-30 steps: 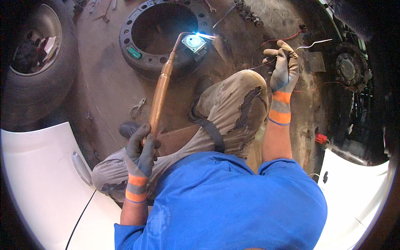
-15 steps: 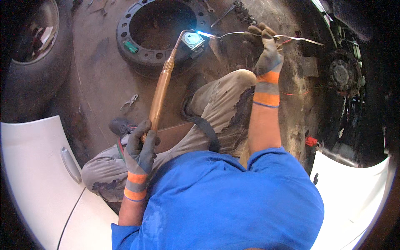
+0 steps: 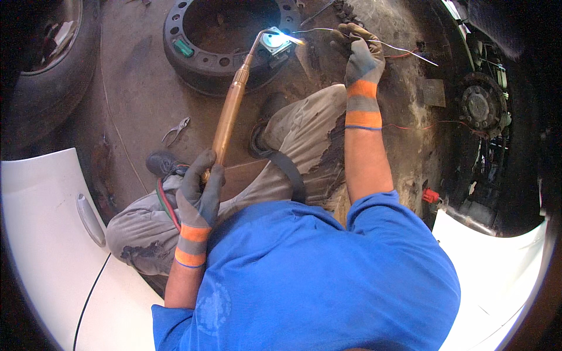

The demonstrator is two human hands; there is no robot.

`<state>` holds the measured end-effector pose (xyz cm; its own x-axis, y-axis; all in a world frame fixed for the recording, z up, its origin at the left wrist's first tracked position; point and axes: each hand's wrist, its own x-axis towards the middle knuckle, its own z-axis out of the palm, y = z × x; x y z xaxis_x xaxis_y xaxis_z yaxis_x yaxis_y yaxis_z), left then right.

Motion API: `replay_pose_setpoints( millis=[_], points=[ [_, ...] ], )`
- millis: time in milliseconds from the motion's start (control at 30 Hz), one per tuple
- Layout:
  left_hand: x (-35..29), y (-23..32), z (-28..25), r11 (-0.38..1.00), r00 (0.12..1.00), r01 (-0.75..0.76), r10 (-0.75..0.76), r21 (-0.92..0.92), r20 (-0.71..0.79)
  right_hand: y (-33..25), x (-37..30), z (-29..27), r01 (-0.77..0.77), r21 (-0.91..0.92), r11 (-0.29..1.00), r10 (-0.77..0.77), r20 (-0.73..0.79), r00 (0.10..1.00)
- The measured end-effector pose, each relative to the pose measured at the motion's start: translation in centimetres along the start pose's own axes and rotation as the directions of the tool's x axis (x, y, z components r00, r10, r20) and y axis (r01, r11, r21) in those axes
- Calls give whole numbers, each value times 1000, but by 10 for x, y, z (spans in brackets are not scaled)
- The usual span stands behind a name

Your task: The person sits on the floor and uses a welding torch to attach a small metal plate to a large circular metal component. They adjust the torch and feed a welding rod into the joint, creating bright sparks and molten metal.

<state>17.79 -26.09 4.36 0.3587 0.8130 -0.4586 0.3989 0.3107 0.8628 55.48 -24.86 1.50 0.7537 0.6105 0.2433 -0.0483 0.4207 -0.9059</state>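
My left hand (image 3: 200,190), in a grey glove with orange cuff bands, is wrapped round the copper-coloured handle of a gas torch (image 3: 228,123). From the torch's bent tip a bright flame (image 3: 294,40) plays over a small square metal part (image 3: 274,43), whose detail is washed out by glare. That part sits on the right side of the rim of a dark brake drum (image 3: 205,75). In my gloved right hand (image 3: 364,57), the fingers pinch a thin, slightly bent filler rod (image 3: 319,29). Its near end points toward the drum, just above the flame and apart from it.
A green piece (image 3: 184,48) lies on the drum's left rim. Pliers (image 3: 175,131) lie on the floor (image 3: 134,99). Red and green hoses (image 3: 166,202) run by my left wrist. A large tire (image 3: 64,88) stands left, a wheel hub (image 3: 477,105) right. White panels (image 3: 47,193) flank me.
The rod's tip has moved up and away from the flame. The flame now reaches across the square part instead of out to its right. Drum and pliers sit higher in view.
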Motion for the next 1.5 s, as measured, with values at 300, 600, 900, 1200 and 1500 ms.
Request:
replay_pose_setpoints(
  millis=[300, 600, 900, 1200, 1500],
  points=[
    [4, -29, 3, 988, 988, -153, 154, 28, -22, -2, -3, 15, -28, -90, 996, 19, -91, 996],
    [5, -24, 5, 990, 991, -134, 134, 43, -13, 1, -1, 11, 15, -103, 995, -17, -20, 1000],
    [5, -24, 7, 995, 995, -99, 100, 30, -18, 4, 0, 12, 19, -76, 997, -15, 40, 999],
    [4, -22, 8, 991, 992, -123, 124, 47, -19, 8, 2, 9, 47, -70, 996, -41, 91, 995],
    [6, -28, 7, 990, 990, -137, 138, 36, -24, 9, 1, 11, 76, -142, 987, -65, 86, 994]
  ],
)
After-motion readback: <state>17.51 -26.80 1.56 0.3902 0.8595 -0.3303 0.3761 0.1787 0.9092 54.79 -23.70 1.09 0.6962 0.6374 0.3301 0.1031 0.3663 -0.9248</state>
